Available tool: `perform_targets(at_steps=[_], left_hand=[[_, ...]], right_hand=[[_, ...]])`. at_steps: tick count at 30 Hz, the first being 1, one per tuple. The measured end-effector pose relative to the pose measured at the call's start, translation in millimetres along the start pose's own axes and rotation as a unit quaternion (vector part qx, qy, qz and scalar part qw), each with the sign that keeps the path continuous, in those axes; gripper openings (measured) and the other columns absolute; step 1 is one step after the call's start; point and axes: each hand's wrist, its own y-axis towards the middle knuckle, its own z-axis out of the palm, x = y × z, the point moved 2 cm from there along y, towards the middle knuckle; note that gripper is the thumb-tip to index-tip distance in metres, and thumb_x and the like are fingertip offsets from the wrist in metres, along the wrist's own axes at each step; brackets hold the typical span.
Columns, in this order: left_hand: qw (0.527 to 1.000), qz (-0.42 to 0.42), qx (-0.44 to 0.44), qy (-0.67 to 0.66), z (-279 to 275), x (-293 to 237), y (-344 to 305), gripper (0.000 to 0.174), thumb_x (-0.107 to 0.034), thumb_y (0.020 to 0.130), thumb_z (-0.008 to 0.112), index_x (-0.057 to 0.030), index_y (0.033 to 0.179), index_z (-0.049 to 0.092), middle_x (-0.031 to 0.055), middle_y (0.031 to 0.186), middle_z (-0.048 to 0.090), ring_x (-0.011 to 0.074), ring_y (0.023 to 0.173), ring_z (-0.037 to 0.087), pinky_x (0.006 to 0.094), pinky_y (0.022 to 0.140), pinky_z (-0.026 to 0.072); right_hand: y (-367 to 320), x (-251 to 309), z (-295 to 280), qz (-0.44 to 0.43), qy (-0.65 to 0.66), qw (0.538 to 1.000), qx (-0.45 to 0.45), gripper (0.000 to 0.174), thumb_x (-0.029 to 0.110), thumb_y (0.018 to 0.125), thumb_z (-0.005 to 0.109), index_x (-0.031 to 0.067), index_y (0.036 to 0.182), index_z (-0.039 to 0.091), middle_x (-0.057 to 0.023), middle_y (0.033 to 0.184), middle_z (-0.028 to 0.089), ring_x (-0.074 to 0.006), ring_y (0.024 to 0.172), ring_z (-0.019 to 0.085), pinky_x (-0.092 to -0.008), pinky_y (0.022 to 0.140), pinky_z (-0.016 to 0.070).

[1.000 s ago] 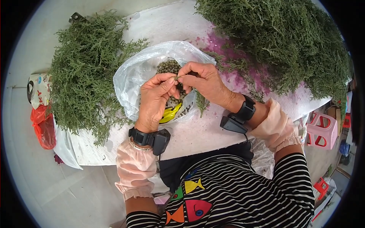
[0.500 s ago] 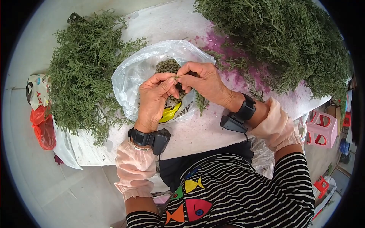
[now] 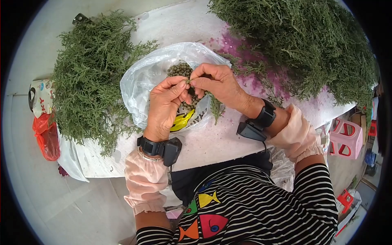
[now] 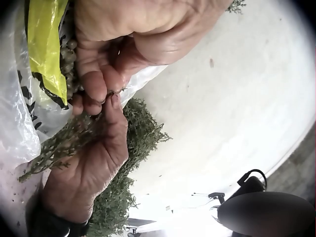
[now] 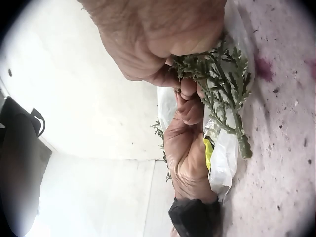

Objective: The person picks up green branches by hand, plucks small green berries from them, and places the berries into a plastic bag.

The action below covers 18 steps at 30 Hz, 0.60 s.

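Above an open clear plastic bag [image 3: 136, 83], the left hand [image 3: 165, 102] and right hand [image 3: 222, 86] meet at their fingertips. Between thumb and forefinger the left hand pinches a tiny green piece [image 3: 188, 81]; the right thumb and forefinger pinch at the same spot. A green sprig [image 5: 224, 94] hangs from beneath the right hand [image 5: 163, 34] in the right wrist view, its cut stem pointing out of the palm. Small round green-brown berries [image 3: 179, 71] lie heaped in the bag, partly hidden by the hands. The left wrist view shows berries [image 4: 69, 61] beside the yellow print.
A pile of leafy branches [image 3: 92, 77] lies left of the bag, and a bigger pile [image 3: 302, 45] at the upper right. Purple stains mark the white table cover [image 3: 220, 147]. Beyond the table are a red bag [image 3: 49, 141] at left and a pink stool [image 3: 346, 139] at right.
Both hands stay over the bag with fingertips together. The right hand has risen slightly, and the left fingertips have shifted up a little.
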Motion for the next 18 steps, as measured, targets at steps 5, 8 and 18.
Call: perform_targets(at_steps=[5,8,18], left_hand=[[1.000,0.001,0.004,0.018,2.0,-1.0,-1.8,0.011,-0.001,0.082,0.059,0.0030,0.092,0.062,0.0087,0.071,0.061,0.0140,0.058,0.056,0.0276,0.054,0.0492],[1.000,0.004,0.001,0.030,4.0,-1.3,-2.4,0.011,-0.001,0.082,0.059,0.0029,0.091,0.062,0.0088,0.072,0.061,0.0140,0.057,0.056,0.0271,0.053,0.0494],[0.998,0.030,0.004,0.057,5.9,-1.0,-2.5,0.011,-0.001,0.082,0.059,0.0038,0.092,0.062,0.0096,0.071,0.061,0.0145,0.056,0.057,0.0270,0.053,0.0497]], right_hand=[[-0.9,1.8,1.0,0.001,-0.027,1.000,-0.001,0.007,0.005,0.084,0.056,-0.0015,0.084,0.058,-0.0012,0.067,0.056,-0.0061,0.057,0.053,-0.0207,0.052,0.0450],[-1.3,2.4,1.1,0.002,-0.039,0.999,-0.001,0.006,0.005,0.083,0.056,-0.0014,0.083,0.057,-0.0009,0.066,0.055,-0.0058,0.056,0.052,-0.0207,0.051,0.0446],[-2.2,3.9,5.4,0.007,-0.059,0.997,-0.040,0.006,0.005,0.083,0.057,-0.0010,0.082,0.058,-0.0009,0.067,0.056,-0.0049,0.058,0.052,-0.0206,0.050,0.0449]])
